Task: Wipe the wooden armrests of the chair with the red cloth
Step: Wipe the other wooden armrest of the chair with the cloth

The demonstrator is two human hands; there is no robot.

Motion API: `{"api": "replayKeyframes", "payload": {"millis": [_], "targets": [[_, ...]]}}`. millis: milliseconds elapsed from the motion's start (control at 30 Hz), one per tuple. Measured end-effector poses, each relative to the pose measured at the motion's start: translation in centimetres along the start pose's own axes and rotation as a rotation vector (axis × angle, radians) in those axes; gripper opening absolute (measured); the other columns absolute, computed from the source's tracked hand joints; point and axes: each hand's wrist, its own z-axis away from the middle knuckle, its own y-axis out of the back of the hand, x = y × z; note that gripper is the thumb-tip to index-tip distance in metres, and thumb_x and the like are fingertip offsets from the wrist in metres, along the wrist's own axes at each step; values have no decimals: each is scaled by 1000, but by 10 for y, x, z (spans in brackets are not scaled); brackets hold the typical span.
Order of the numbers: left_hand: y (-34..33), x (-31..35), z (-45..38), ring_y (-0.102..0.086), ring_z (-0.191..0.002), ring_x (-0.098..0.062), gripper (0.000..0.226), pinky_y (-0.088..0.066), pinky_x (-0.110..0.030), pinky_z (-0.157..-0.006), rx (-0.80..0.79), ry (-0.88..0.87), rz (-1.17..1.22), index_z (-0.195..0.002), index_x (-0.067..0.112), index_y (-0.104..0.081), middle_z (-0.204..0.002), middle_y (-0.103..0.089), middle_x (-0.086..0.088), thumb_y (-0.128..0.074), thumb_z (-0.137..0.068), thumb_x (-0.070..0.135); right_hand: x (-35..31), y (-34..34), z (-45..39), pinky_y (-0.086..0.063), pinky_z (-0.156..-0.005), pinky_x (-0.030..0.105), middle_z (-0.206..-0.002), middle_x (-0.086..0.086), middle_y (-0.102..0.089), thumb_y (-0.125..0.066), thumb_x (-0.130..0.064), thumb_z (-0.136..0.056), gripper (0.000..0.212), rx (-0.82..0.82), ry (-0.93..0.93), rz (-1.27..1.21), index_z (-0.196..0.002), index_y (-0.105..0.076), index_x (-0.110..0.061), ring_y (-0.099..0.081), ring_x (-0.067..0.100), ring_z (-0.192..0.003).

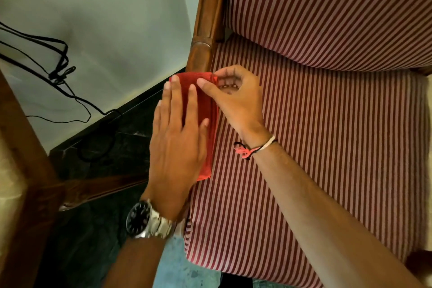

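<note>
The red cloth (205,110) is draped over the chair's left wooden armrest (205,30), covering its near part. My left hand (177,133) lies flat on top of the cloth, fingers spread, with a silver watch on the wrist. My right hand (233,96) pinches the cloth's far right edge between thumb and fingertips, just above the striped seat cushion (327,147). Bare wood of the armrest shows only beyond the cloth, toward the chair's back. The right armrest is out of view.
Red-and-white striped back cushion (327,7) fills the upper right. A pale wall (105,18) with loose black cables (58,70) is to the left, above a dark floor (98,159). Another piece of wooden furniture (30,170) stands at the lower left.
</note>
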Motion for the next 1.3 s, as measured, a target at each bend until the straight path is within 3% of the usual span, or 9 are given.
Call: {"api": "replayKeyframes", "payload": {"millis": [67,200,267,333,500,733,833,1067,1300], "targets": [[-9,-9,-8,3,-159,-27,66,-12,-47,-130,-89,-13,-8,-162,13,1,-171,4,-15,-21,-107,43,15,9,9,-58,-86,20,-114,0,-72,-71,-35,-94,37,-14,25,65,-120,-66,-10,-69,7,-105],[-18,-18,-7,2,-159,-27,66,-12,-48,-130,-52,-79,-48,-162,10,0,-171,3,-16,-18,-107,42,87,44,49,-35,-124,41,-159,14,-44,-46,-46,-106,56,27,270,915,-151,-44,-12,-39,24,-150],[-20,-18,-8,-1,-159,-28,64,-11,-48,-130,-28,-108,-74,-161,7,-3,-171,-1,-17,-19,-107,38,128,63,70,-22,-130,50,-171,16,-17,-33,-53,-106,70,-108,198,1169,-161,-24,-10,-15,28,-160],[-21,-18,-8,-3,-158,-28,62,-12,-47,-129,-25,-142,-90,-160,5,-6,-170,-5,-17,-20,-107,35,163,75,85,-22,-129,51,-172,15,-7,-21,-58,-105,76,-206,168,1293,-162,-14,-9,-7,27,-161],[-21,-18,-10,-8,-158,-30,61,-15,-48,-128,-19,-187,-87,-160,4,-11,-169,-10,-17,-21,-107,32,192,78,84,-11,-132,44,-173,14,-9,-24,-57,-105,76,-162,223,1333,-163,-13,-9,-5,24,-162],[-20,-6,-57,-6,-159,-29,63,-9,-46,-129,-19,-218,-118,-161,5,-10,-171,-9,-15,-35,-108,26,199,77,83,-16,-131,46,-172,14,-14,-25,-56,-104,75,-135,229,1352,-161,-20,-8,-11,25,-161],[-19,-2,-83,-3,-160,-27,62,-8,-45,-130,-19,-234,-126,-161,7,-6,-172,-5,-13,-31,-109,28,199,76,83,-16,-131,45,-172,13,-16,-26,-57,-104,75,-133,219,1351,-161,-21,-8,-11,24,-161],[-20,-7,-27,-5,-160,-27,62,-7,-45,-130,-57,-236,-136,-161,6,-10,-171,-8,-14,-32,-107,26,198,77,84,-11,-133,43,-173,12,-12,-25,-58,-104,76,-129,214,1360,-162,-16,-10,-7,23,-162],[-13,4,-91,-2,-159,-30,65,-8,-47,-131,-37,-212,-130,-161,4,-4,-171,-3,-17,-33,-108,26,196,77,84,-11,-132,43,-172,13,-16,-25,-57,-104,75,-117,224,1336,-162,-19,-10,-12,24,-161]]}}
